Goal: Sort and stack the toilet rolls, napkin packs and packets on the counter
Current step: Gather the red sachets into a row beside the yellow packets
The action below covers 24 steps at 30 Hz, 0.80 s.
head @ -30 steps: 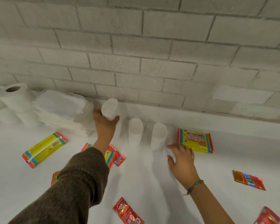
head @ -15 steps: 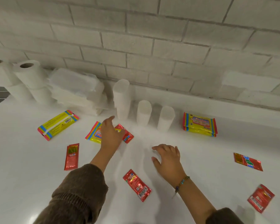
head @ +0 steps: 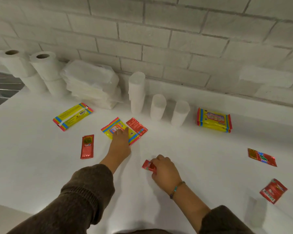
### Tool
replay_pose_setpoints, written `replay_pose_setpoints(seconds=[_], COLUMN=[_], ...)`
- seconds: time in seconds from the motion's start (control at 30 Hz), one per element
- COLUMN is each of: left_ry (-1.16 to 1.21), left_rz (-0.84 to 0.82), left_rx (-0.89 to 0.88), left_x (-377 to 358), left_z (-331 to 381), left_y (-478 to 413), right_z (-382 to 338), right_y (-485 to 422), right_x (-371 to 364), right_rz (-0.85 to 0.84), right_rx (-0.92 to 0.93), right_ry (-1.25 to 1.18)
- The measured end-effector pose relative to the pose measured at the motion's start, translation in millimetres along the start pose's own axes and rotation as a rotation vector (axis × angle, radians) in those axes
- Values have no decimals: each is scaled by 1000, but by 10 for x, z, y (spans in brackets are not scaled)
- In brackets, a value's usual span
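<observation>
Left hand is resting on the yellow pack mid-tabletop, fingers straight, gripping nothing. Right hand is pinching a red packet in curled fingers, just beside the left wrist.

We see the back edge walled off by stacked toilet rolls, napkin packs and three white paper cylinders against the brick wall. The middle of the counter offers open passage between flat yellow packs and red packets, which lie scattered left and far right.
</observation>
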<state>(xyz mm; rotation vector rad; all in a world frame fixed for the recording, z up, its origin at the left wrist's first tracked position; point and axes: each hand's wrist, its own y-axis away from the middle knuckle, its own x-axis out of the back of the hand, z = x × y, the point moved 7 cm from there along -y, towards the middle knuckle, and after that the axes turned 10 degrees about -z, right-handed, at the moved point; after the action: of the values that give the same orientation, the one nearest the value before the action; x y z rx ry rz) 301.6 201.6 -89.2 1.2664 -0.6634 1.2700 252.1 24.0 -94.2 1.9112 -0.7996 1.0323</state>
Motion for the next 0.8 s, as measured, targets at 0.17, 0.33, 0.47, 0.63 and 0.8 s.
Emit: replay_pose_setpoints(seconds=[0.17,0.33,0.47,0.63,0.8], left_ry=[-81,-80,2,310,271], left_rz=[27,85,188,280,425], left_rx=[-37,-191,-492,-697,-835], left_x=[-51,265,615,820,885], left_z=[-8,467,1257,2174,3046], left_y=[142,393,681,726,451], right_z=[225,742,1230,1845,2365], right_y=[66,385,727,1177,1509], right_x=[168,651,977,1265,1470], right_rz=[71,213,330,488,570], right_rx=[-80,-254,-392,-489,-467], right_ry=[-115,-174,-279,-459,-470])
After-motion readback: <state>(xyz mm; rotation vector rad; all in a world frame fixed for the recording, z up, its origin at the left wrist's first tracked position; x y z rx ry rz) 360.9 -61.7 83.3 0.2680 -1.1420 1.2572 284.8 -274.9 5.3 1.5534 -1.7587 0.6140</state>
